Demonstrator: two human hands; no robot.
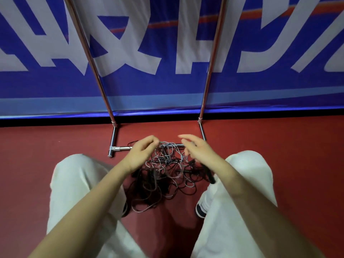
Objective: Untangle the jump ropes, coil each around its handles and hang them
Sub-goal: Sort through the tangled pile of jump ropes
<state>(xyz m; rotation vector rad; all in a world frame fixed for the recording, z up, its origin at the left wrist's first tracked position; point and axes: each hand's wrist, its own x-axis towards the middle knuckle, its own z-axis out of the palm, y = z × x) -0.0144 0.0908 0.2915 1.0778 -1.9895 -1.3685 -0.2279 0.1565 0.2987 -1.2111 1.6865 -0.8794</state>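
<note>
A squatting person's left hand (142,153) pinches a pale cord at the top of the jump ropes (167,175), a single knot heaped on the red floor (55,142) directly below both hands. The right hand (197,149) hovers just beside, fingers loosely spread (holding nothing visible). Ropes cannot be counted; one black handle (210,175) shows; one chrome rack (119,148) stands behind.

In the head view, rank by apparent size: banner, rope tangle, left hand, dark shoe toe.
1. banner, fills the upper half.
2. rope tangle, on the floor between the legs.
3. left hand, pinching a strand; nearer the camera, so its look is inflated.
4. dark shoe toe, mostly hidden.
</note>
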